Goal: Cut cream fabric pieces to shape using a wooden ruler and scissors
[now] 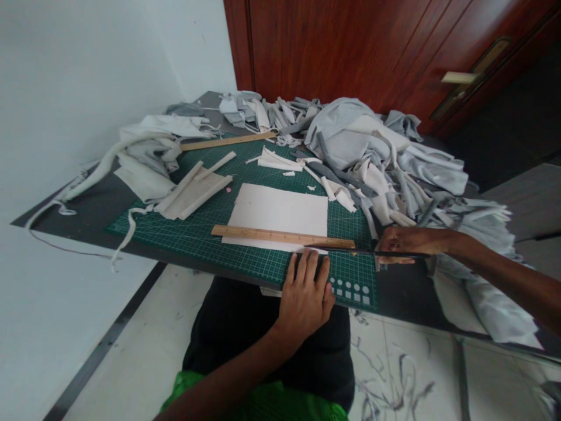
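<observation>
Pale fabric offcuts [144, 175] are lying bunched along the left side of a dark tabletop [90, 213], partly overlapping a green cutting mat [249, 266]. A folded beige fabric strip [190, 190] is resting on the mat. Centre: a white sheet [276, 207] is lying flat on the mat, with a wooden ruler [280, 235] laid across its near part, apparently serving as a straightedge. The left hand [305, 292] is spread open, gripping nothing, its fingertips [302, 260] pressing at the sheet's near edge just below the ruler, seemingly pinning both steady. The right hand [412, 242] is closed around long black shears [350, 251], their blades reaching level toward the ruler's right end; blade opening is impossible to tell. Grey fabric scraps [377, 152] are heaping beyond, right.
</observation>
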Demonstrator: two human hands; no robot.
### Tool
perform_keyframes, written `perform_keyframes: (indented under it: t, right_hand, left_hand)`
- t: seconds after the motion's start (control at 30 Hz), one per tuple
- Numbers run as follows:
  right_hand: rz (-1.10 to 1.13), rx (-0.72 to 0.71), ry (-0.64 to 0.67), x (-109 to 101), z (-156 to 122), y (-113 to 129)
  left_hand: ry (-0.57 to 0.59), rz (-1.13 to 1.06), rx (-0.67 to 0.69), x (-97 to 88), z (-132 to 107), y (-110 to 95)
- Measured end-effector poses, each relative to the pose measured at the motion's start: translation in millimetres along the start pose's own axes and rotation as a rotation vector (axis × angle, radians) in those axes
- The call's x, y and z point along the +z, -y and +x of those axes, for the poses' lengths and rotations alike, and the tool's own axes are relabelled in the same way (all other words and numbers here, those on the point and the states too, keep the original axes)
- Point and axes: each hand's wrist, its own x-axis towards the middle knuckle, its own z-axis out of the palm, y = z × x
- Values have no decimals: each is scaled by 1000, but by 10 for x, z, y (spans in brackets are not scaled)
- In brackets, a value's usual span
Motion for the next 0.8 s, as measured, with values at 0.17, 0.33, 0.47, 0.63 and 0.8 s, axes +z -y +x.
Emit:
perform_keyframes:
  t: [0.17, 0.33, 0.47, 0.63, 0.8]
  right_hand:
    - [34, 86, -8, -33, -15, 103]
    - [-9, 95, 15, -95, -2, 92]
    - [-15, 96, 35, -118, 5, 93]
    - [-50, 77, 88, -131, -3, 130]
    - [-65, 77, 79, -106, -6, 164]
  left_hand:
    - [-9, 4, 6, 30, -2, 14]
    - [-12, -11, 5, 41, -8, 13]
    - [-5, -16, 9, 53, -13, 11]
    - [-22, -21, 11, 85, -27, 14]
    - [-40, -58, 9, 73, -16, 12]
